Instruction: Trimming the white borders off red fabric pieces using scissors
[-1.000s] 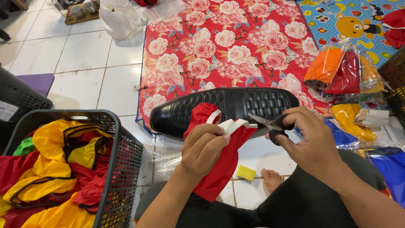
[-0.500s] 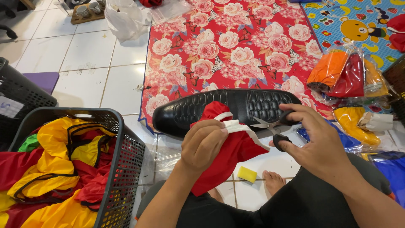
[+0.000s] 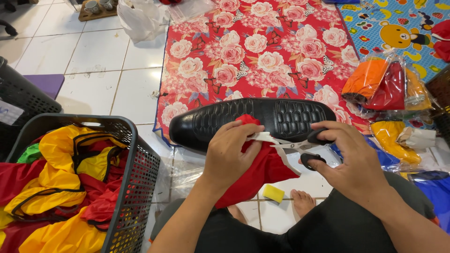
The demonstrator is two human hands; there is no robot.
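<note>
The left hand (image 3: 229, 152) pinched a red cloth (image 3: 255, 171) by its white strip (image 3: 262, 137), fingers closed tight on the fabric, which hung down over the lap. The right hand (image 3: 351, 161) held black-handled scissors (image 3: 300, 146), fingers through the loops, blades slightly parted and touching the strip just beside the left fingertips. Behind both lay a black seat (image 3: 253, 117) on a rose-printed mat (image 3: 262, 51). A dark basket (image 3: 136, 173) of red and yellow cloth stood to the left.
</note>
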